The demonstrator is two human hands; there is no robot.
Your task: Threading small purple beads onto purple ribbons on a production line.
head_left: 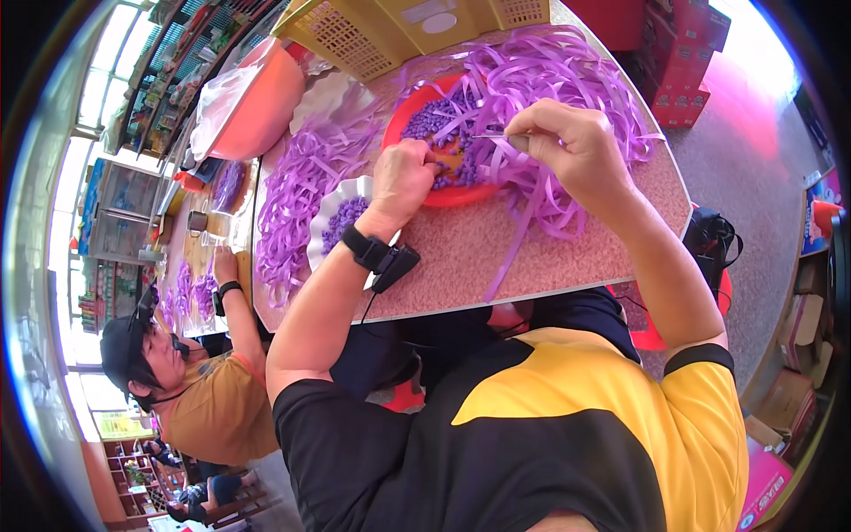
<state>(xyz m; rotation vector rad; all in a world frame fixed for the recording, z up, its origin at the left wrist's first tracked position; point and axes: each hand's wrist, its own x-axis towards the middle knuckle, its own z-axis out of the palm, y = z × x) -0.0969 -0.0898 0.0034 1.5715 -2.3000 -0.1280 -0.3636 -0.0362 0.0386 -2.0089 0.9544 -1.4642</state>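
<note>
Your left hand (403, 182) is curled closed, knuckles up, over the near-left part of the red tray (456, 197); can't tell whether anything is pinched in it, fingertips mostly hidden. Your right hand (572, 146) has thumb and forefinger pressed together on a thin pale rod (486, 136), other fingers folded in; too fine to say what it is. Its tip points left over the tray toward your left hand, likely so both hands can meet above the beads. Purple beads (430, 120) lie loose inside the tray, bare patches between them; the rim presumably stops them rolling off. White scalloped bowl (359, 186) sits just left of the tray, partly behind your left forearm, with more small purple pieces (347, 215) in it, probably there for short reach. Purple ribbons (550, 75) heap over the tray's right side and spill toward you; a second ribbon pile (297, 199) lies left of the bowl, seemingly kept separate. Yellow crate (355, 44) stands at the bench's (443, 257) far side, perhaps to leave the near side free for your forearms.
</note>
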